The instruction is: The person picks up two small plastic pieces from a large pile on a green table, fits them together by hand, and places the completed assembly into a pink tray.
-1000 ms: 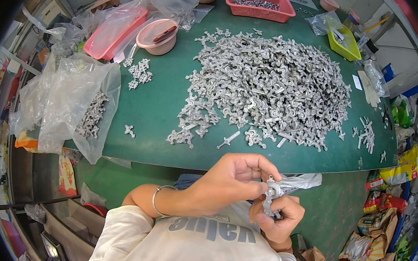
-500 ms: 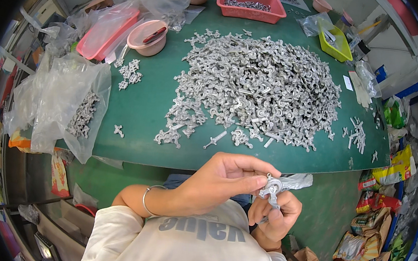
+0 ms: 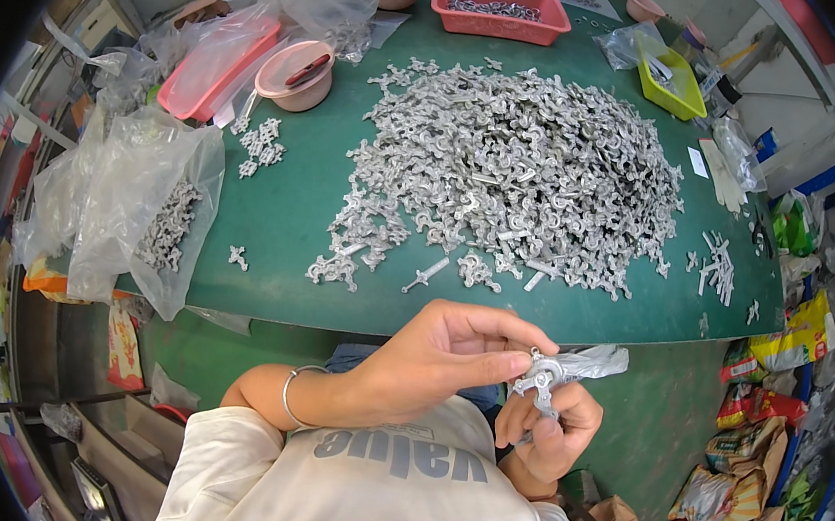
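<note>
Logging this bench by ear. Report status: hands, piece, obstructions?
Left hand pinching grey metal piece. Right hand holding its lower end. Clear plastic just beyond. Pile of pieces on table ahead.

Near the lower centre, the metal piece (image 3: 545,378) is partly hidden where it is pinched by the left hand (image 3: 454,352), and part of the right hand (image 3: 553,436) is covered by it. At the left, small parts (image 3: 171,227) are veiled by the cloudy plastic bag (image 3: 110,216). At the top, a pale sheet (image 3: 604,7) is cut off; the items on it are too small to be told. The shirt (image 3: 354,501) is cropped by the lower edge.
</note>
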Demonstrator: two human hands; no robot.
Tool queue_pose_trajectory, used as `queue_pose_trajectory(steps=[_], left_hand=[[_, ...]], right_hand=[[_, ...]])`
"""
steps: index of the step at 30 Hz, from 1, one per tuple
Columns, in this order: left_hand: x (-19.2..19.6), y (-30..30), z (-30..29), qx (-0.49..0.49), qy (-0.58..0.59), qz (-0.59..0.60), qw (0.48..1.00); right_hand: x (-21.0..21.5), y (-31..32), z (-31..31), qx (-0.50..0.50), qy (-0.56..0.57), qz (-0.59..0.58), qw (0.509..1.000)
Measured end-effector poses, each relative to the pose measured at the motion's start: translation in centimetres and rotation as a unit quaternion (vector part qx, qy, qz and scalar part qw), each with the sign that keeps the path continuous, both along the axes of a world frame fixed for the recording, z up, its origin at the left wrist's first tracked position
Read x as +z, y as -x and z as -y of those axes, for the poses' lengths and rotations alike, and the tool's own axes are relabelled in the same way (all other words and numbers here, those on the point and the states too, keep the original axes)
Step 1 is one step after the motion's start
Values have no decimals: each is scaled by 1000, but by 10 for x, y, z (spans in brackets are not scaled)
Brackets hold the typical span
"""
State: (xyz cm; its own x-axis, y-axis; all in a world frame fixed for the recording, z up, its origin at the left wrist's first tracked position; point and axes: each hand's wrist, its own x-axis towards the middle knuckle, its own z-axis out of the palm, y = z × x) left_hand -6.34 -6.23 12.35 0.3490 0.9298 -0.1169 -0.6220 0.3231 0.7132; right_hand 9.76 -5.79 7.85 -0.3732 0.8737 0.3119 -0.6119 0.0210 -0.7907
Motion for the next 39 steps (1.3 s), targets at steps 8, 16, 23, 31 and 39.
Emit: queue_pose_trajectory(steps=[8, 16, 23, 31, 39], left_hand=[[-6, -4, -4, 17, 11, -30, 999], [-83, 11, -12, 137, 105, -143, 975], [-138, 38, 8, 286, 57, -313, 904], [-176, 27, 10, 365, -86, -493, 785], [-178, 7, 1, 409, -155, -589, 680]], right_hand=[[0, -1, -4, -11, 0, 28, 1000], [-70, -51, -67, -231, 179, 111, 950], [-116, -182, -151, -404, 159, 214, 875], [-128, -280, -214, -519, 185, 218, 805], [-133, -380, -306, -592, 247, 339, 688]])
